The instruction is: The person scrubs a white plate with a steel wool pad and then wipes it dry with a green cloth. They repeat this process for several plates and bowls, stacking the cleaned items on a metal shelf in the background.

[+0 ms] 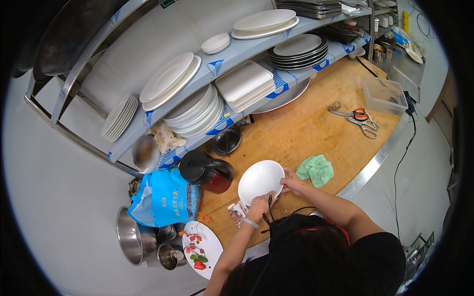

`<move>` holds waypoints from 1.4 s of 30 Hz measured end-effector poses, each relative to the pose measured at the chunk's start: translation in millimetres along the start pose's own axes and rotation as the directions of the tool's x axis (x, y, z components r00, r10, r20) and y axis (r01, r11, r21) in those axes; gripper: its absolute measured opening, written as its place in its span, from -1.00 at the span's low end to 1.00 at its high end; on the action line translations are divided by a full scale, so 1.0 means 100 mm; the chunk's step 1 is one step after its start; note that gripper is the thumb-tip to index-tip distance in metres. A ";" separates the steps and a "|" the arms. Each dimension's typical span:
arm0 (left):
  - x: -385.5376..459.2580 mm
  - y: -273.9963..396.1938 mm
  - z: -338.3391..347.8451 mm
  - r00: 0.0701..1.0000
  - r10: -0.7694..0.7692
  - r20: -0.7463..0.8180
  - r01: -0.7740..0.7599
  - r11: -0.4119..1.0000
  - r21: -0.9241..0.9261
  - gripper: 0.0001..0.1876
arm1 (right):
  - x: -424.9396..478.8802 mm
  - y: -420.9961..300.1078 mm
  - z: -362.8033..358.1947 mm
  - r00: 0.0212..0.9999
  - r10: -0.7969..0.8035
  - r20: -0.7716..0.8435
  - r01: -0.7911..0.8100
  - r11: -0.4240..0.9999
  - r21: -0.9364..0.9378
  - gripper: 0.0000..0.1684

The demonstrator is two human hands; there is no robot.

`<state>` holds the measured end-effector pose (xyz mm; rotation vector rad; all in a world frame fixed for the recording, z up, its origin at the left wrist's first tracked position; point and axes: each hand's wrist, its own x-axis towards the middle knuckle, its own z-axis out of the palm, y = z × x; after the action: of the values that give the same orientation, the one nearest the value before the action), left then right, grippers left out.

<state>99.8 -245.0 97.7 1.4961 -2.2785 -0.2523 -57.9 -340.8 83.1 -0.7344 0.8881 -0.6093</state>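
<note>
A round white bowl (261, 181) is held over the wooden worktop (281, 137), its inside facing up. My left hand (262, 204) grips the near edge of the bowl; a pale bangle is on that wrist. My right hand (292, 182) holds the right-hand edge, and the fingers beneath the bowl are hidden. To the right of the bowl lies a crumpled green cloth (315, 170). A printed card or packet (237, 214) lies below the bowl, near my left hand. A black and red electric kettle (207, 172) stands left of the bowl.
Stacked white plates (200, 111) fill the steel shelves behind. Two pairs of scissors (361, 120) lie at the right, near a clear plastic container (384, 95). A blue bag (163, 199), a large steel bowl (129, 236) and a decorated white plate (211, 244) are at the left.
</note>
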 end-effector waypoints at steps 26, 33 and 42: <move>-0.32 -0.66 0.18 0.681 -0.732 -0.014 0.627 0.593 -0.506 -0.58 | 0.28 0.47 -0.69 0.971 0.162 0.174 -0.105 0.949 -0.297 -0.33; 0.02 -0.65 -0.01 0.662 -0.746 -0.070 0.489 0.500 -0.714 -0.70 | 0.32 -0.04 -0.79 0.973 -0.056 0.224 0.150 0.891 -0.429 -0.36; 0.69 -0.07 -1.60 0.627 -0.642 -0.442 0.081 0.618 -0.782 -0.74 | -0.49 -1.91 0.31 0.830 -0.499 0.247 0.554 0.788 -0.268 -0.33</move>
<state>149.8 -299.8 255.5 1.3093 -1.0028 -0.5158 -87.8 -410.6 267.6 -1.3493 0.6284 -0.8930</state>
